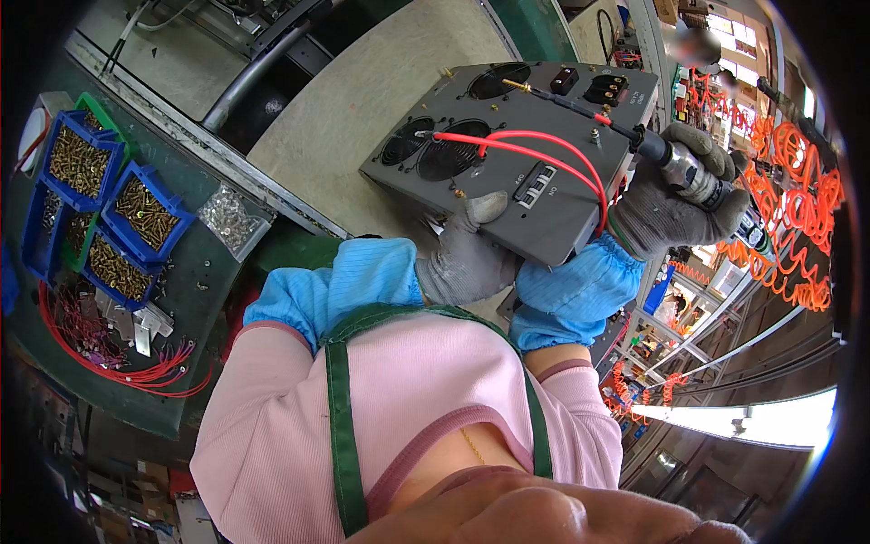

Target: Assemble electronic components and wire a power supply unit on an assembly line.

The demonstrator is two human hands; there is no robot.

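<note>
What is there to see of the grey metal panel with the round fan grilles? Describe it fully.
The grey metal panel with round fan grilles lies tilted on the pale worktop. It carries three dark round grilles, black switches and sockets, and brass-coloured studs. A red wire loops across its face. The left gloved hand steadies its near edge; the right gloved hand has its grip on a powered screwdriver whose bit reaches over the panel's top.

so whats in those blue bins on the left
The blue bins hold heaps of small brass-coloured screws; one more heap lies in a green bin beside them. The bin floors are covered by the screws, so anything under them is hidden.
</note>
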